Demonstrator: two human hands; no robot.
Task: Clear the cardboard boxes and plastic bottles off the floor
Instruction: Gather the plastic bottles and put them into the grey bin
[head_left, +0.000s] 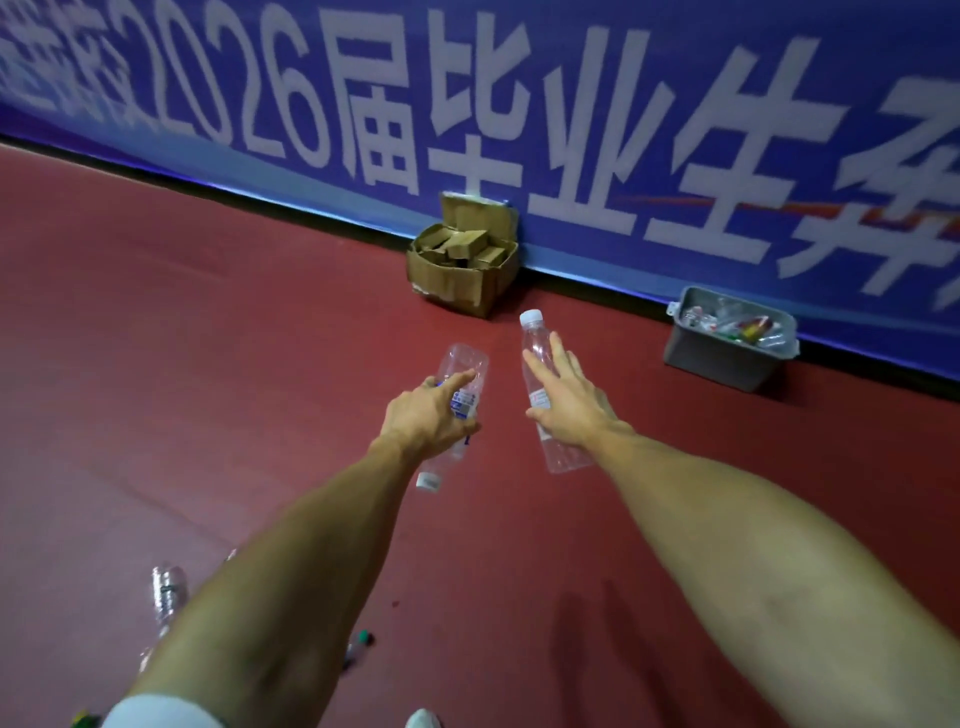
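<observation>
Underfoot, red floor (208, 312), smooth and matte, ending at the far edge against blue banner (571, 78) printed with large white characters and the digits 2026.

Against banner base, centre: cardboard box (457, 286), flaps open, packed with smaller cardboard boxes (467, 244). Further right, well apart, also against the banner: grey bin (727, 364), loaded with discarded bottles (737, 322).

Both bare forearms extended forward above the floor, on the near side of the two containers.

Left hand (426, 410): fingers and thumb curled round blue-label bottle (465, 364), gripped at mid-body over the label, forefinger laid along the side. Bottle clear, inverted, white cap (428, 482) pointing back and down, base aimed toward the cardboard box.

Right hand (566, 400): fingers straight and spread, none wrapped round anything. Beneath the palm: second bottle (535, 343), clear, capped end toward the banner, base below the wrist. Contact between palm and bottle not determinable; likewise whether lifted or lying on the floor.

Lower left, on the floor: clear bottle (169, 592), just beside the left forearm; green-capped bottle (358, 644), partly hidden behind that forearm. Bottom edge: white sleeve (161, 712) and white shoe tip (423, 719).
</observation>
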